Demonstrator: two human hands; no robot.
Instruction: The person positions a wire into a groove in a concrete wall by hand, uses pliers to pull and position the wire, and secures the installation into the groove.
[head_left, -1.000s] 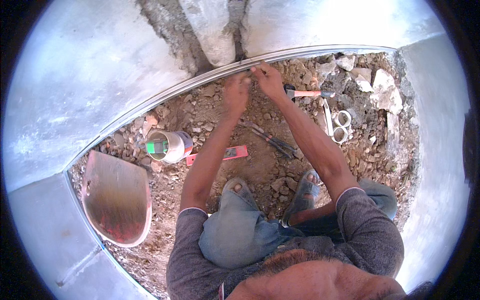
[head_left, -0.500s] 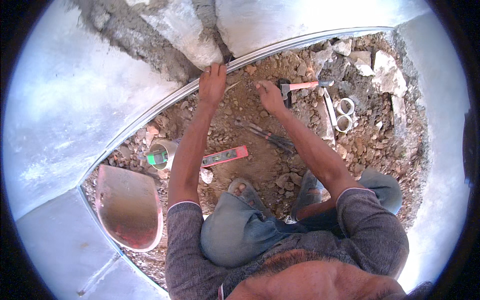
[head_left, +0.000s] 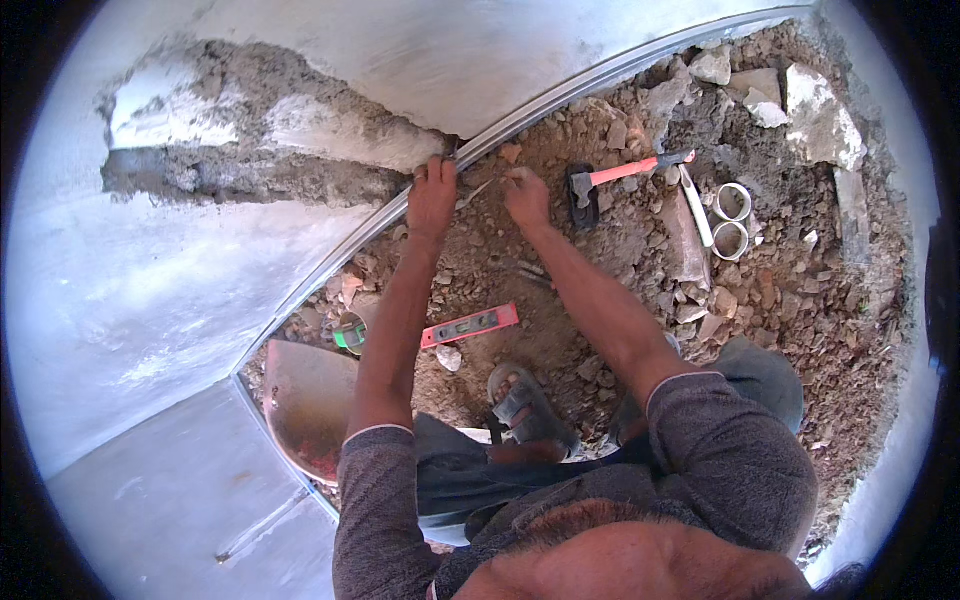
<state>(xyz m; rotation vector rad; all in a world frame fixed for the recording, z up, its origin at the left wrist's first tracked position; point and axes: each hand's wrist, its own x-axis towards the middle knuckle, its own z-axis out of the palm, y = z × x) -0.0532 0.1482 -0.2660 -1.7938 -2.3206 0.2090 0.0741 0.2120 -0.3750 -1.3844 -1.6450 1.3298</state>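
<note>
My left hand [head_left: 433,203] reaches to the foot of the wall, its fingers together and bent at a long grey metal strip [head_left: 540,115]. Its fingertips lie at the low end of a rough groove [head_left: 270,165] cut into the plaster; what they grip is hidden. My right hand [head_left: 527,203] hovers just right of it over the dirt, thumb and fingers pinched; anything between them is too small to make out. A thin pale sliver [head_left: 473,194] lies between the hands. Right of my right hand rests a hammer [head_left: 625,170] with a red handle.
A red spirit level [head_left: 468,326] and a green tape measure [head_left: 349,336] lie near my left forearm. A dirty pan [head_left: 312,405] leans at the left wall. Two white pipe rings [head_left: 732,220], a white strip [head_left: 695,205] and broken masonry [head_left: 822,118] lie to the right. Pliers-like handles [head_left: 535,273] show partly.
The view has shifted, showing more of the wall groove. My right hand has come slightly closer to the left one, and its forearm now covers most of the long-handled tool.
</note>
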